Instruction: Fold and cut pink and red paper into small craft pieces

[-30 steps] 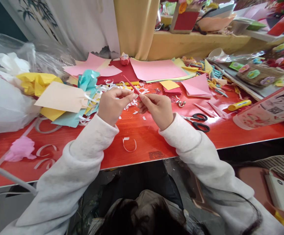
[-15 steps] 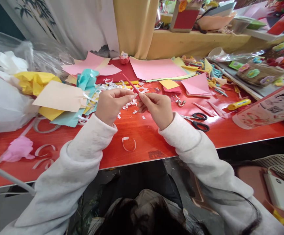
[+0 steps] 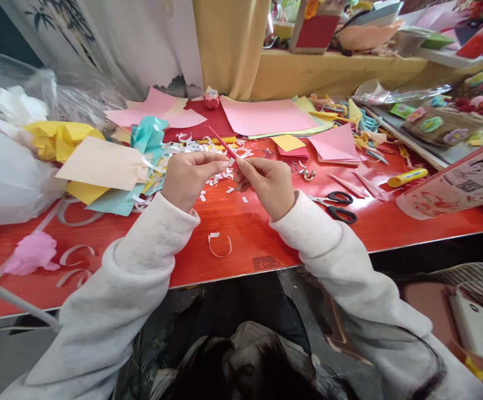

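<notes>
On the desk (image 3: pixel 266 233), scissors (image 3: pixel 335 204) lie right of the right hand (image 3: pixel 268 186), a glue stick (image 3: pixel 407 178) farther right. Paper sheets (image 3: pixel 266 116) lie behind both hands; a paper curl (image 3: pixel 219 244) lies before them. A plastic bag (image 3: pixel 8 161) sits far left.

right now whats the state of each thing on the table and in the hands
thin red rolled paper stick: pinched by both hands, tilted
left hand: shut on the stick
right hand: shut on the stick
black-handled scissors: lying flat, blades closed
yellow glue stick: lying on its side
white curled paper strip: loose on the red table
</notes>
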{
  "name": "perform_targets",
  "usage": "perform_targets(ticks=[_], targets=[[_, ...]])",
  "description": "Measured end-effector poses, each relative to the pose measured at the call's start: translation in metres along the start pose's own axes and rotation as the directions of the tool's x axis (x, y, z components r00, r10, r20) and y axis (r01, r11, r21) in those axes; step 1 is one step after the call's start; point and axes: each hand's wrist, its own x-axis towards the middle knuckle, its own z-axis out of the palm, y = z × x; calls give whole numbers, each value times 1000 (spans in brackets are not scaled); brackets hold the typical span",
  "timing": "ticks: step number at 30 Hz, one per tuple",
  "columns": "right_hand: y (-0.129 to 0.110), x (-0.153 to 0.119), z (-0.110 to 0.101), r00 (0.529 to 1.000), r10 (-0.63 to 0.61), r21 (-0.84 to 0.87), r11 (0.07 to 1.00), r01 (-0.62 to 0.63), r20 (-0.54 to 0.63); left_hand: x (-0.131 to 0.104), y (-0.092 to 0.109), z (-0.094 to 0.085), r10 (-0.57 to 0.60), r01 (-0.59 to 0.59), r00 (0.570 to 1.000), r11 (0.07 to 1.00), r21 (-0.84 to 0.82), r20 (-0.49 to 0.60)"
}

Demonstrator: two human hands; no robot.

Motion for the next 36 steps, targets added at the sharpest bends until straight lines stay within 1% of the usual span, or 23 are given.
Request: perform_targets(ticks=[4, 9, 18, 23, 29, 36], targets=[[-1, 0, 0, 1000, 12, -9, 1000, -12, 3, 0, -1, 0, -5, 5, 1000, 1000, 9, -4], [0, 0, 0, 1000, -3, -9, 1000, 3, 2, -1, -1, 0, 4, -4, 1000, 1000, 25, -5], [0, 0, -1, 1000, 4, -39, 999, -4, 1, -1, 2, 3, -29, 29, 999, 999, 46, -14], [-1, -1, -1, 1000, -15, -36, 999, 15, 5, -3, 6, 6, -61, 61, 998, 998, 19, -2], [-2, -1, -1, 1000, -14, -65, 998, 15, 3, -2, 6, 5, -56, 57, 998, 996, 70, -22], [-1, -1, -1, 1000, -27, -79, 996, 27, 6, -1, 7, 4, -41, 45, 998, 996, 81, -51]])
